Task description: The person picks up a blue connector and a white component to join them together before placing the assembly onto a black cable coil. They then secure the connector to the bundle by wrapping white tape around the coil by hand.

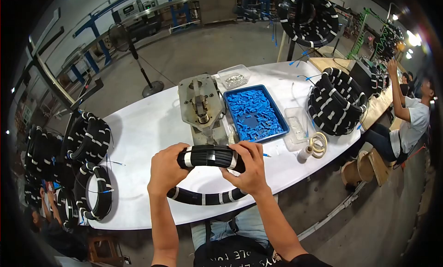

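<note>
A coil of black cable with white tape bands is between my two hands, its far side raised and its near side by the table's front edge. My left hand is wrapped round the left of the coil's far side. On the right of that side, my right hand grips the coil with thumb and fingers. Just beyond the coil stands a metal press with a spring. A blue tray full of small blue connectors lies to the right of the press. One blue connector tip shows beside my right hand.
Taped black coils stand at the table's left and right. Clear boxes and a cream ring roll lie right of the tray. More coils hang on a stand behind. A person sits at far right; another person is at lower left.
</note>
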A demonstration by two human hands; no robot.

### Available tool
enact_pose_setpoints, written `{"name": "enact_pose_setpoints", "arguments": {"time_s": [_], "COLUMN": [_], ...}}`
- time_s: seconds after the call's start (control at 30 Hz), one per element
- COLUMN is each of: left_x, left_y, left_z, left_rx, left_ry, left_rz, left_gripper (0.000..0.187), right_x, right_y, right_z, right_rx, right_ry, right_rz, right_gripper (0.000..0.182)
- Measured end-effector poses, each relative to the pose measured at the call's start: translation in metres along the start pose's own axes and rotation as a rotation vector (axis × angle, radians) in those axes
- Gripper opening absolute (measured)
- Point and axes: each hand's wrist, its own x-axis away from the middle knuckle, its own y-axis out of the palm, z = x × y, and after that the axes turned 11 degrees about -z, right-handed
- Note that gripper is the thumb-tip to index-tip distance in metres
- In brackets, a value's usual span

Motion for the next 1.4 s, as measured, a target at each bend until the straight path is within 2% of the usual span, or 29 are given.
{"name": "enact_pose_setpoints", "arguments": {"time_s": [0.4,0.5,0.63,0.7,0.77,0.83,0.9,1.0,1.13,1.17,1.23,1.37,1.4], "left_x": [0.009,0.014,0.022,0.028,0.035,0.043,0.053,0.058,0.058,0.06,0.067,0.079,0.084], "left_y": [0.001,-0.005,-0.014,-0.012,0.001,0.018,0.044,0.074,0.098,0.107,0.129,0.141,0.141], "left_z": [0.001,-0.008,-0.013,-0.02,-0.041,-0.062,-0.087,-0.109,-0.13,-0.139,-0.155,-0.16,-0.156], "left_rx": [-0.027,0.039,0.135,0.198,0.193,0.271,0.312,0.389,0.308,0.304,0.085,0.147,0.135], "left_ry": [-0.052,-0.096,-0.191,-0.301,-0.304,-0.335,-0.392,-0.515,-0.504,-0.5,-0.342,-0.417,-0.38], "left_rz": [0.08,0.034,-0.021,-0.042,-0.026,-0.096,-0.193,-0.318,-0.354,-0.356,-0.155,-0.198,-0.156], "left_gripper": [0.033,0.037,0.035,0.033,0.031,0.028,0.031,0.044,0.046,0.046,0.044,0.049,0.052], "right_x": [0.004,0.003,-0.005,-0.015,-0.022,-0.017,-0.002,0.026,0.046,0.048,0.047,0.047,0.048], "right_y": [0.01,0.009,0.02,0.021,0.021,0.035,0.054,0.081,0.103,0.106,0.108,0.11,0.109], "right_z": [0.015,0.014,0.019,0.016,0.011,0.021,0.035,0.058,0.076,0.079,0.078,0.075,0.074], "right_rx": [0.015,0.085,-0.038,-0.101,-0.03,0.004,0.004,-0.006,0.057,0.084,0.147,0.184,0.18], "right_ry": [-0.017,0.033,0.031,0.037,0.021,0.029,0.141,0.21,0.254,0.269,0.308,0.454,0.456], "right_rz": [0.027,-0.067,-0.155,-0.206,-0.343,-0.38,-0.511,-0.536,-0.591,-0.593,-0.621,-0.67,-0.676], "right_gripper": [0.063,0.07,0.071,0.072,0.069,0.067,0.06,0.054,0.05,0.05,0.05,0.054,0.054]}}
